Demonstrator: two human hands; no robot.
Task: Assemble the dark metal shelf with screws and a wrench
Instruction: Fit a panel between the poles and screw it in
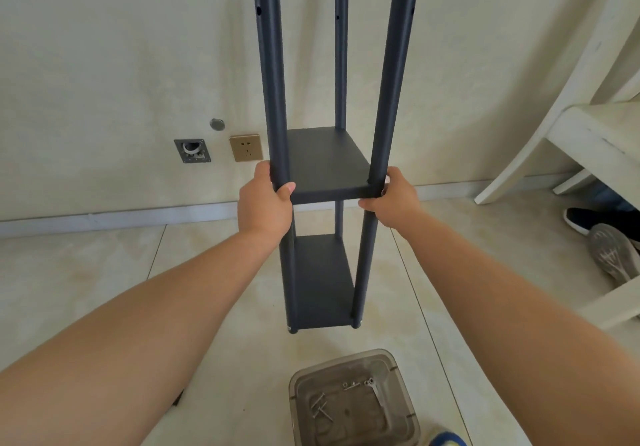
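Nearest you, a clear plastic bin is sitting on the tiled floor, holding loose screws and a small wrench. Beyond it you are gripping the dark metal shelf, standing upright on the floor: your left hand is wrapping closed around its front left post, your right hand closing on the front right post at the middle board. Behind it, a gold wall socket is showing on the wall.

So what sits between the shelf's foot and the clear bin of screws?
Head view: only bare floor tile between the shelf base and the bin.
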